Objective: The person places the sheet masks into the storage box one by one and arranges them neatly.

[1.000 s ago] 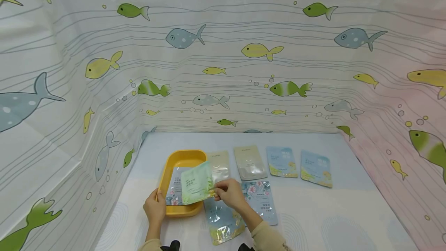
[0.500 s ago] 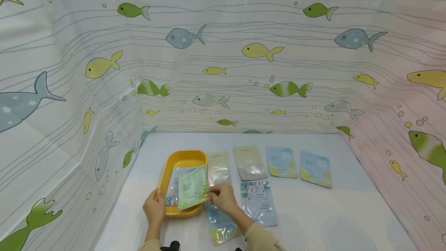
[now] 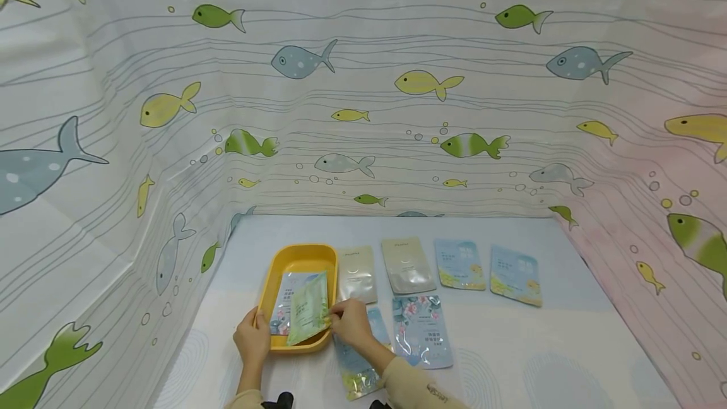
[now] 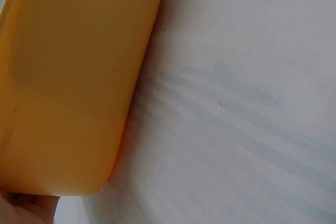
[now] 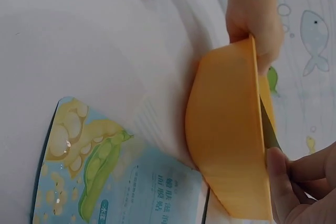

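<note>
L hand (image 3: 252,336) grips the yellow tray (image 3: 301,264) by its L rim, nr the front. R hand (image 3: 351,322) pinches the green pkt (image 3: 308,309) by its lower R corner, right at tray's R rim. Green pkt is tilted, within the tray, partly over a floral pkt (image 3: 283,309); can't tell if its low end touches the bottom.

Just R of tray, partly under R forearm: blue pkt (image 3: 353,370), flat on counter (image 3: 568,352), bean pic up per R wrist view. Further R: 2nd floral pkt (image 3: 423,333).

Back row, L to R: beige pkt (image 3: 358,270) beside tray, 2nd beige pkt (image 3: 407,265), 2nd blue pkt (image 3: 460,265), 3rd blue pkt (image 3: 515,275), the last three spaced apart. Fish-print sheet (image 3: 386,131) behind + both sides.
</note>
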The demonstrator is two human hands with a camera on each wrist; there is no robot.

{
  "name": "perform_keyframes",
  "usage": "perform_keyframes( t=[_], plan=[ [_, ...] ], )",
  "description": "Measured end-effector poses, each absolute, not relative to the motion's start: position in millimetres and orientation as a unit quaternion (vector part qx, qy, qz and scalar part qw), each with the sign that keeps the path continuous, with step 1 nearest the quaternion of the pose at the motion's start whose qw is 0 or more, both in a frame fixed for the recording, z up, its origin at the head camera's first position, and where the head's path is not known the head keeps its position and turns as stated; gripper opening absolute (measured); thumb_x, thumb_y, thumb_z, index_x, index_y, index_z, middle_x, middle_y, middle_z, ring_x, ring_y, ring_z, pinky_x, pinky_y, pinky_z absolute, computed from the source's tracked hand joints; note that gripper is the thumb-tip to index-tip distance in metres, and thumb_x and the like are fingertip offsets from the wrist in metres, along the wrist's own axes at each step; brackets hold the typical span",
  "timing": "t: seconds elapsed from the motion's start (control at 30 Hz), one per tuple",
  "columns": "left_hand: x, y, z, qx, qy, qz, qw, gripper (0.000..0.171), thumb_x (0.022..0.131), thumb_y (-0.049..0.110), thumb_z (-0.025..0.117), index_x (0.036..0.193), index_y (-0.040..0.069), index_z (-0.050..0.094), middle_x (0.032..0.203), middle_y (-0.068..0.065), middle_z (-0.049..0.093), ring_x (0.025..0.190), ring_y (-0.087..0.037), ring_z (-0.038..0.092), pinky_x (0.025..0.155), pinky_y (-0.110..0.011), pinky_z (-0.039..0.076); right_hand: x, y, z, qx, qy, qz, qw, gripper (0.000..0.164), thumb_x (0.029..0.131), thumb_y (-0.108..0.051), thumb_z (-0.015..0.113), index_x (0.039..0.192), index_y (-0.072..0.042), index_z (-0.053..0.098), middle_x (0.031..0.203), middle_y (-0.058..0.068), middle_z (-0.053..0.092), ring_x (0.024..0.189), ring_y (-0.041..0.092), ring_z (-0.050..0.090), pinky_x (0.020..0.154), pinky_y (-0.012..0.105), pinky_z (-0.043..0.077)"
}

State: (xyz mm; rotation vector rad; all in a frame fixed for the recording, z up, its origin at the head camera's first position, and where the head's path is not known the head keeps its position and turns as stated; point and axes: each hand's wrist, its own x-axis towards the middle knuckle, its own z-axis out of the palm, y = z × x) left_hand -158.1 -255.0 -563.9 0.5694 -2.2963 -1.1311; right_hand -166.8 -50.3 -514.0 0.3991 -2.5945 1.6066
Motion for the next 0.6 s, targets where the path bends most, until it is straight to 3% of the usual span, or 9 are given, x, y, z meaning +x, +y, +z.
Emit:
perform_keyframes(
  t=[0.3,0.6],
  plan=[
    [-159,-256,-567,0.211,-0.844,-0.417,0.262,0.028,0.089,-0.001,0.048,0.109,-0.018,0.058,0.107,-0.036,0.058,0.103,-0.054,0.053,0.089,-0.060,0.040,-171,-61,-519,0.127,-0.877,0.457,0.072,0.016,0.068,0.009,0.061,0.070,0.000,0.074,0.067,0.007,0.070,0.058,0.012,0.063,0.047,0.016,0.044],
    [-158,-255,-566,0.215,-0.845,-0.419,0.253,0.029,0.090,0.000,0.047,0.110,-0.018,0.058,0.109,-0.036,0.058,0.104,-0.055,0.052,0.090,-0.060,0.039,-173,-66,-517,0.129,-0.897,0.420,0.045,0.017,0.066,0.008,0.061,0.064,-0.004,0.073,0.061,0.002,0.068,0.050,0.004,0.050,0.044,0.016,0.039]
  ],
)
